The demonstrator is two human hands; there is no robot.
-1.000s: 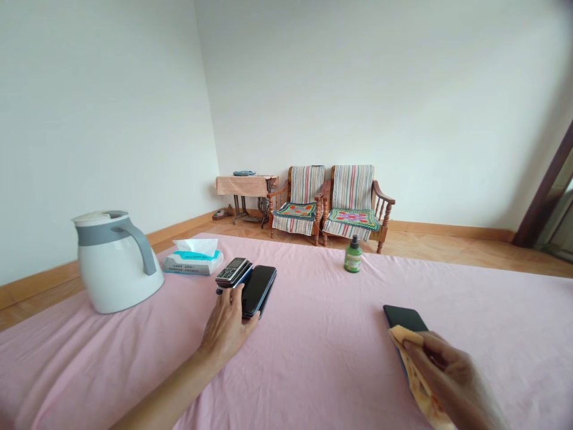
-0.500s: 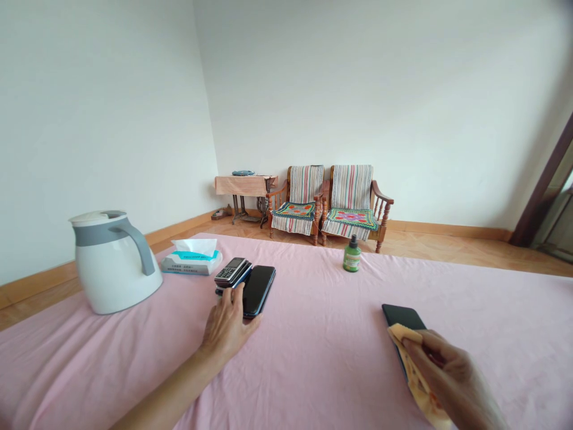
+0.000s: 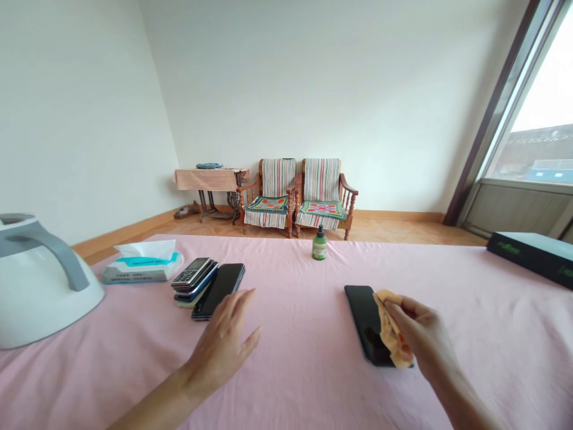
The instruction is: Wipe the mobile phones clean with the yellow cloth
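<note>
My left hand (image 3: 226, 337) hovers over the pink cloth with its fingers apart and nothing in them. Just beyond it lies a black smartphone (image 3: 220, 289), leaning against a small stack of phones topped by a keypad phone (image 3: 191, 273). On the right, my right hand (image 3: 418, 331) pinches a yellow-orange cloth (image 3: 394, 334). That cloth hangs over the right side of another black smartphone (image 3: 363, 316), which lies screen up. The fingers and cloth cover part of this phone's edge.
A white and grey jug (image 3: 42, 298) stands at the left, beside a tissue pack (image 3: 143, 266). Farther back is a green spray bottle (image 3: 319, 246). A black box (image 3: 528, 257) sits at the right edge. Two wooden chairs (image 3: 320, 197) stand beyond the pink-covered surface (image 3: 286, 382).
The view has turned right, bringing the black box and window into sight. My left hand has come away from the phones and spread its fingers. My right hand still holds the cloth.
</note>
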